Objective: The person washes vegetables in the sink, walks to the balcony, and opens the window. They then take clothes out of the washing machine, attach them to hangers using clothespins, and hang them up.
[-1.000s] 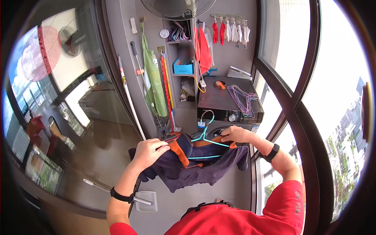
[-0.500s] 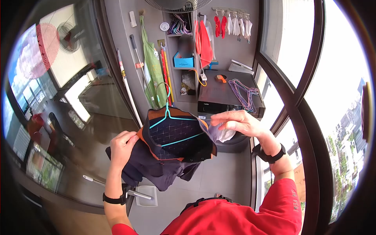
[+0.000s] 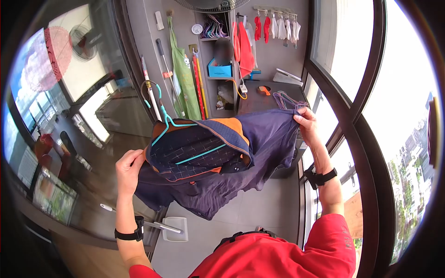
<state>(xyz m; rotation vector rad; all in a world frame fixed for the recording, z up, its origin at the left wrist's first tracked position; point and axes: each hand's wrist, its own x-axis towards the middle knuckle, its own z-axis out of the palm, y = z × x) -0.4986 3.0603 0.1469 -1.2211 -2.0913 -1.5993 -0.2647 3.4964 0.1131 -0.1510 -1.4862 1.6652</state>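
Observation:
A dark navy shirt (image 3: 218,185) with orange trim inside its collar is held up in front of me, stretched sideways. A turquoise hanger (image 3: 168,121) sits inside its neck opening, with the hook tilted up to the left. My left hand (image 3: 129,170) pinches the collar edge at the shirt's left side. Out at the right, my right hand (image 3: 307,121) has its fingers closed on the sleeve end. The fabric between the collar and that hand is spread and pulled taut.
A dark cabinet (image 3: 269,92) stands behind, with several hangers (image 3: 288,100) and an orange item (image 3: 264,90) on top. Socks (image 3: 278,28) hang from a clip rack. A dustpan (image 3: 175,229) lies on the floor. Windows line the right, a glass door (image 3: 92,153) the left.
My right hand has gone from loose beside the collar to gripping the sleeve and drawing it out rightward. The shirt has spread wide, and the hanger's hook has tipped to the left.

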